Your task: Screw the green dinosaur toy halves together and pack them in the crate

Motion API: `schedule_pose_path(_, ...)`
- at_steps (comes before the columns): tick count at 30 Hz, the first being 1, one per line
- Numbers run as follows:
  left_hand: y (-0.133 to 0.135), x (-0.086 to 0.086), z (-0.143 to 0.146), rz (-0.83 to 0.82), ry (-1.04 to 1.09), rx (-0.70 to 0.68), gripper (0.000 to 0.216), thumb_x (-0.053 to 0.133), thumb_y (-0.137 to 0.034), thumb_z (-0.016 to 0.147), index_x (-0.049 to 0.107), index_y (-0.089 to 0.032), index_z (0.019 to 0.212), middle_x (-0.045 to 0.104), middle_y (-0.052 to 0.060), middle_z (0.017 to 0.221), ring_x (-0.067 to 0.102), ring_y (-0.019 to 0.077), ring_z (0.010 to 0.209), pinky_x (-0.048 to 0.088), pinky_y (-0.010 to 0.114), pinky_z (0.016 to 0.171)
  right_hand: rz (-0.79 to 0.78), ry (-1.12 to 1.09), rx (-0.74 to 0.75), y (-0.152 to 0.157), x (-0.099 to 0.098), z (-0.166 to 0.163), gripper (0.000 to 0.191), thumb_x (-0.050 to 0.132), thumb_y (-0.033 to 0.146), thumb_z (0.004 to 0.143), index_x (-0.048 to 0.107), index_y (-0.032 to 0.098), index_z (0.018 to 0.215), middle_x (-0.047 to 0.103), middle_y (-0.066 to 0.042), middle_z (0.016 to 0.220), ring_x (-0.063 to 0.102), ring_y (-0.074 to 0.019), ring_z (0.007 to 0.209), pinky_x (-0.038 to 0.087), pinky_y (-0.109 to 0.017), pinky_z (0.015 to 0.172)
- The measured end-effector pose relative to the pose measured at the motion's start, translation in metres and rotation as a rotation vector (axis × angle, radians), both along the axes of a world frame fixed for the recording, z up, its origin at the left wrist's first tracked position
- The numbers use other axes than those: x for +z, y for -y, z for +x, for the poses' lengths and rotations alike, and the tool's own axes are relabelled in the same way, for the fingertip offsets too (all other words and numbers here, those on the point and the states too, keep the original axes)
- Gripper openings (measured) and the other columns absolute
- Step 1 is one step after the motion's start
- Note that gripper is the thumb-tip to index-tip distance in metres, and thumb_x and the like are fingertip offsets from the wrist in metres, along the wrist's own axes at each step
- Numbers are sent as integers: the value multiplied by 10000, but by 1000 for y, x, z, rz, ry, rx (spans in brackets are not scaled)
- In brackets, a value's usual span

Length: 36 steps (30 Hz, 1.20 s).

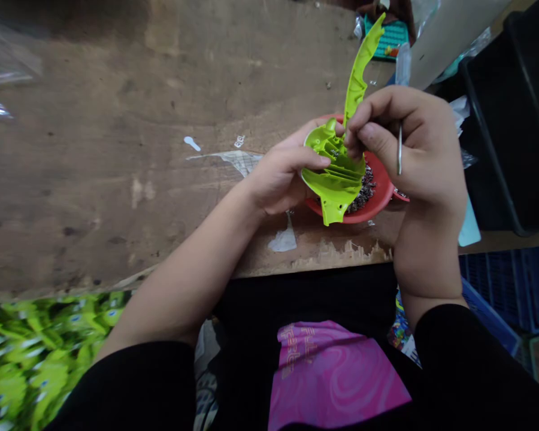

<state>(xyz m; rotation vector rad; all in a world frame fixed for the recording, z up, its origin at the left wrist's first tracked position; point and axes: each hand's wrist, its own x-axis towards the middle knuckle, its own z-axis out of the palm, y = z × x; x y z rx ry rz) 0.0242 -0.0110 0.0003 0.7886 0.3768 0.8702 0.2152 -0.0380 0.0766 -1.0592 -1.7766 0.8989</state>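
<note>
My left hand (pixel 285 164) is closed around a lime-green plastic shell (pixel 341 188), its ribbed inside turned up and a long curved arm pointing away from me. The thumb lies over the shell's edge. My right hand (pixel 408 137) is closed too, its fingertips pinched together over the shell's inner side. Whatever is between those fingertips is hidden. Tucked in the right hand is a slim screwdriver-like tool with a thin metal shaft (pixel 399 149) and a clear handle (pixel 403 63). Beneath the shell stands a red bowl (pixel 379 191) of small dark metal pieces.
The worn wooden table (pixel 94 179) ends in a chipped front edge. A teal tray (pixel 393 37) lies at the back right, near a black bin (pixel 512 131). Many lime-green parts (pixel 49 359) are piled below left. Blue crates (pixel 498 293) stand low on the right.
</note>
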Motion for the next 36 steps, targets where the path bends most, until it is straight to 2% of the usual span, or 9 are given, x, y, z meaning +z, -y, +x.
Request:
schedule_pose_path(4, -1, 1, 1, 8, -18, -7, 453, 747, -160, 633, 671, -216, 1076, 791, 98, 1232, 685, 469, 1479, 641, 622, 1195, 3, -157, -59, 2, -8, -9, 163, 843, 394, 1018, 724, 297, 966, 843, -8, 947, 815, -213, 869, 697, -362, 828)
schedule_pose_path(9, -1, 4, 0, -29, -8, -45, 558, 721, -148, 597, 713, -223, 1149, 802, 79, 1233, 717, 456, 1437, 640, 621, 1228, 90, -97, -212, 5, -23, -11, 310, 795, 573, 1007, 616, 321, 993, 833, -1, 972, 825, -231, 885, 687, -389, 850)
schedule_pose_path(14, -5, 2, -9, -26, -28, -144, 587, 739, -145, 611, 738, -222, 1193, 820, 75, 1118, 802, 439, 1278, 665, 642, 1188, 256, 86, -67, 1, -22, -3, 141, 795, 412, 1036, 750, 340, 924, 829, 16, 1189, 779, -251, 1209, 629, -437, 1126)
schedule_pose_path(17, -6, 0, -12, -36, -88, -208, 482, 732, -150, 642, 734, -157, 1123, 798, 107, 1070, 818, 492, 1228, 690, 724, 1089, 324, 209, -88, 0, -20, 2, 107, 826, 425, 1011, 819, 361, 926, 802, -30, 1071, 751, -268, 1103, 647, -447, 1061)
schedule_pose_path(20, -6, 0, -12, -70, -123, -218, 414, 721, -158, 651, 699, -146, 1065, 779, 115, 1025, 816, 525, 1214, 691, 752, 1030, 268, 361, -109, 0, -22, 8, 169, 779, 528, 1035, 836, 382, 972, 799, -49, 1046, 747, -285, 1042, 662, -455, 1015)
schedule_pose_path(23, -5, -2, -13, -66, -74, -250, 333, 742, -197, 694, 668, -147, 1015, 757, 97, 923, 842, 453, 1154, 730, 573, 942, 328, 435, -86, -3, -26, 9, 259, 715, 586, 1060, 839, 365, 1005, 805, -64, 1044, 733, -295, 1028, 661, -471, 990)
schedule_pose_path(27, -3, -2, -14, -60, 3, -276, 273, 798, -199, 732, 664, -160, 966, 748, 62, 857, 840, 270, 888, 710, 324, 746, 474, 415, -28, -7, -30, 4, 303, 666, 552, 1093, 831, 334, 964, 794, -75, 1003, 728, -286, 964, 646, -500, 966)
schedule_pose_path(30, -2, 0, -15, -61, -74, -239, 243, 765, -194, 716, 654, -172, 932, 726, 49, 858, 834, 276, 852, 725, 371, 727, 454, 381, 0, -7, -30, 2, 268, 657, 503, 1105, 808, 338, 959, 784, -70, 1042, 736, -290, 1026, 633, -507, 1004)
schedule_pose_path(36, -2, 1, -14, -48, -125, -227, 276, 746, -219, 678, 636, -184, 928, 709, 75, 905, 847, 451, 1103, 743, 592, 848, 418, 420, -14, -7, -32, 2, 238, 665, 495, 1095, 812, 358, 967, 789, -72, 1078, 728, -302, 1046, 625, -506, 1013)
